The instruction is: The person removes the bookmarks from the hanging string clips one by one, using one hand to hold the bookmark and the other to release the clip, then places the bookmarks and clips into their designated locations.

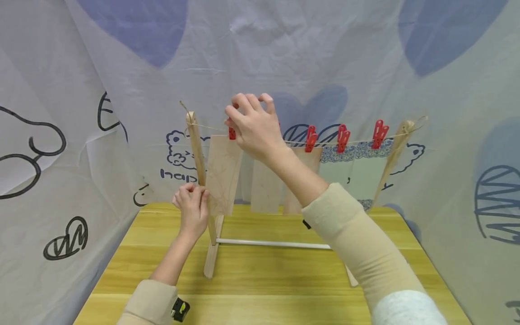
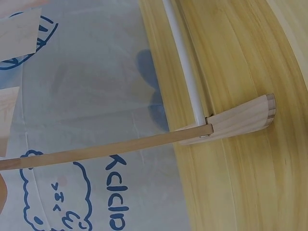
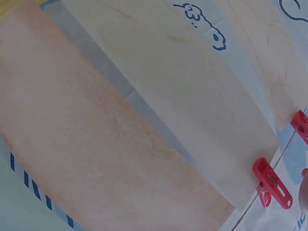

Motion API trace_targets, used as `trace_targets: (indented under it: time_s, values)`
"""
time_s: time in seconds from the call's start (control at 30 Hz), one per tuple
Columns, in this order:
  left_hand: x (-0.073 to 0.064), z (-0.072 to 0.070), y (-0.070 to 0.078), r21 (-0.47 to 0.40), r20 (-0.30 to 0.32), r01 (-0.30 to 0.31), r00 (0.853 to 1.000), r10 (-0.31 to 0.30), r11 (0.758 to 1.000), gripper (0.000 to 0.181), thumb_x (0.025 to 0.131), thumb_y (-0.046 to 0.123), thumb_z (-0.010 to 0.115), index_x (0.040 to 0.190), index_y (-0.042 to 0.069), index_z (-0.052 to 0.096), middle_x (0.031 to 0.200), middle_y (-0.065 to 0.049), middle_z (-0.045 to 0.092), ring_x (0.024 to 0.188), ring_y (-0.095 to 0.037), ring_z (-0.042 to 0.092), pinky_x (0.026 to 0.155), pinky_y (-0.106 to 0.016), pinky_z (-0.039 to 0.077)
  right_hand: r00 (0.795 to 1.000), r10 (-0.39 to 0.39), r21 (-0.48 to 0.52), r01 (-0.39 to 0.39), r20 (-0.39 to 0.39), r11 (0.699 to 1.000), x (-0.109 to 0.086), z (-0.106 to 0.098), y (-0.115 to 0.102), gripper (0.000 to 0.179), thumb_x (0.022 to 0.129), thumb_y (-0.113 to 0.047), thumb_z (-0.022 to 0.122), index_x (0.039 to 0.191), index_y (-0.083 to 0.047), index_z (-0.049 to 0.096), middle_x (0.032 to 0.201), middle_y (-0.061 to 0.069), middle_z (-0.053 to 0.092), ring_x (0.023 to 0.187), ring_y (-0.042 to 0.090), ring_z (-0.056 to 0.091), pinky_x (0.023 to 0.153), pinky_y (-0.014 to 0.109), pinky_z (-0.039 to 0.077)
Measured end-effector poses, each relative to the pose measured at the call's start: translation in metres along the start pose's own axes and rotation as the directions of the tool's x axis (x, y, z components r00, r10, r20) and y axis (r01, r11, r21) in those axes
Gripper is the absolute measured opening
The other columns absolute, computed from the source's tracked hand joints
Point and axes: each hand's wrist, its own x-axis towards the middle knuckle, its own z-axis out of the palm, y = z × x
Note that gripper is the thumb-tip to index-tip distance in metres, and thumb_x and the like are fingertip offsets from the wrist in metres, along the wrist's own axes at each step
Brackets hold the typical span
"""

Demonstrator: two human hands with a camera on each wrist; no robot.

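Note:
A twine line [image 1: 209, 127] runs between two wooden posts and carries hanging paper cards held by red clips. My right hand [image 1: 257, 126] is raised over the line, fingers bent, thumb and fingertips at the red clip [image 1: 232, 133] on the leftmost tan card [image 1: 223, 176]. My left hand [image 1: 192, 212] is lower, its fingers curled at the left wooden post [image 1: 197, 149], close beside that card's left edge. Only a sliver of the left hand [image 2: 2, 195] shows in the left wrist view. The right wrist view has a second red clip [image 3: 272, 184] on the neighbouring tan card [image 3: 168, 96].
More red clips [image 1: 311, 138] hold another tan card and pale green cards with blue patterned borders [image 1: 371, 151]. A white crossbar [image 1: 276, 244] joins the frame's wooden feet [image 1: 211, 266] on the wood-grain table [image 1: 268, 280]. Printed cloth [image 1: 252, 54] hangs behind.

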Motion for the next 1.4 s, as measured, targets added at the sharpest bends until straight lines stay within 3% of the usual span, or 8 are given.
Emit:
trace_targets:
  time_s: [0.5, 0.87, 1.4]
  values:
    - [-0.001, -0.001, -0.002, -0.005, -0.010, 0.006, 1.000, -0.006, 1.000, 0.040, 0.097, 0.034, 0.038, 0.083, -0.001, 0.049, 0.093, -0.015, 0.032, 0.085, -0.036, 0.029, 0.080, -0.051, 0.015, 0.977, -0.014, 0.001, 0.014, -0.212, 1.000, -0.001, 0.002, 0.005, 0.026, 0.098, -0.030, 0.040, 0.096, -0.013, 0.059, 0.107, 0.006, 0.051, 0.102, 0.023, 0.044, 0.090, 0.044, 0.022]
    - [-0.004, -0.004, -0.004, 0.007, -0.022, 0.010, 1.000, -0.009, 1.000, 0.039, 0.097, 0.033, 0.038, 0.084, -0.001, 0.050, 0.093, -0.015, 0.032, 0.085, -0.036, 0.029, 0.081, -0.050, 0.015, 0.960, -0.001, 0.025, 0.009, -0.279, 1.000, -0.006, -0.003, 0.006, 0.022, 0.096, -0.027, 0.043, 0.097, -0.013, 0.060, 0.106, 0.006, 0.053, 0.101, 0.023, 0.046, 0.089, 0.045, 0.024]
    - [-0.011, -0.015, -0.011, 0.029, -0.006, 0.010, 1.000, -0.010, 1.000, 0.041, 0.097, 0.036, 0.037, 0.083, -0.001, 0.048, 0.092, -0.015, 0.031, 0.085, -0.035, 0.029, 0.082, -0.052, 0.015, 0.928, 0.010, 0.043, 0.007, -0.372, 0.999, -0.031, -0.005, 0.001, 0.017, 0.092, -0.024, 0.053, 0.097, -0.010, 0.061, 0.104, 0.009, 0.052, 0.102, 0.026, 0.046, 0.087, 0.046, 0.027]
